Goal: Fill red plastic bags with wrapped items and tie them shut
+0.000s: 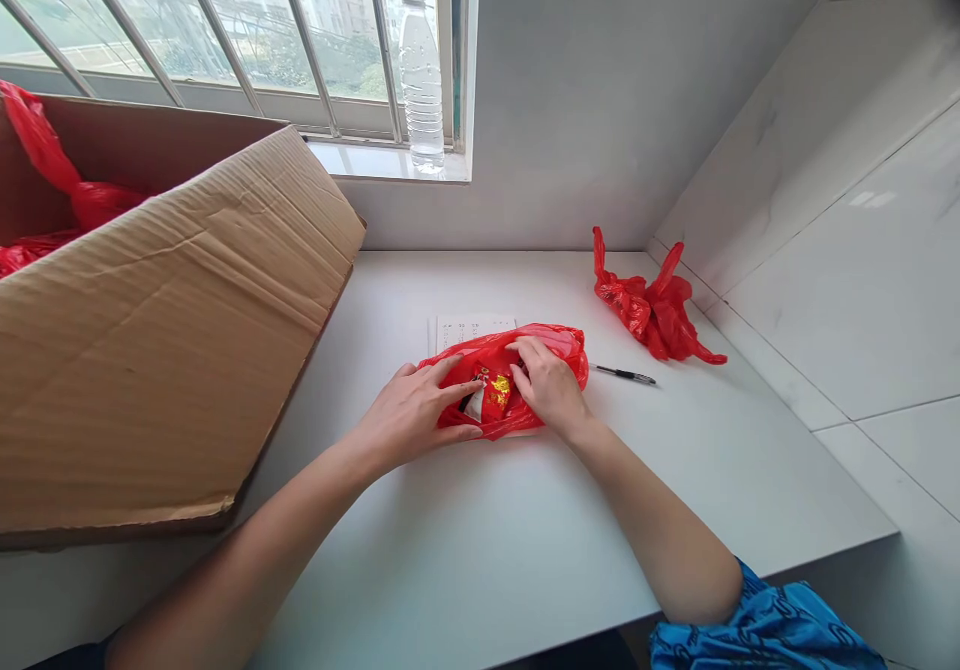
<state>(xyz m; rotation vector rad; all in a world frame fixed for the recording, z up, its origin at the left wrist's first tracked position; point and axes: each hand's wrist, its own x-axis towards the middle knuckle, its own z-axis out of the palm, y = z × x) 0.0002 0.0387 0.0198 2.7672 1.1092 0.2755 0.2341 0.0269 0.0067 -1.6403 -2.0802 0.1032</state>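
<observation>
Two bare hands meet over a red bag, one at either side of its open mouth. The left hand (416, 415) has its fingers spread, thumb along the near rim and index finger reaching across to the contents; it is not closed around anything. The right hand (551, 385) has its fingers bent into the mouth; whether they pinch the plastic or something inside, I cannot tell. Between the fingertips, inside the bag (574, 345), sits a red packet (498, 395) with a shiny gold patch and something white beside it.

Just beyond the hands, a sheet of paper (469, 327) with small marks shows from under the bag. Right of the right hand, a black pen (624, 375) lies on the white table (525, 530), its tip near the bag. Farther out on that side, near the tiled wall (862, 250), is a knotted red bundle (649, 305) with its ends sticking up. Left of the left hand, well apart, stands a big cardboard box (165, 350) with more red plastic (105, 203) in it. Farthest from the hands, a clear bottle (422, 90) stands upright on the sill (360, 160), before window bars (300, 35). Behind the right forearm is a blue patterned sleeve (765, 620).
</observation>
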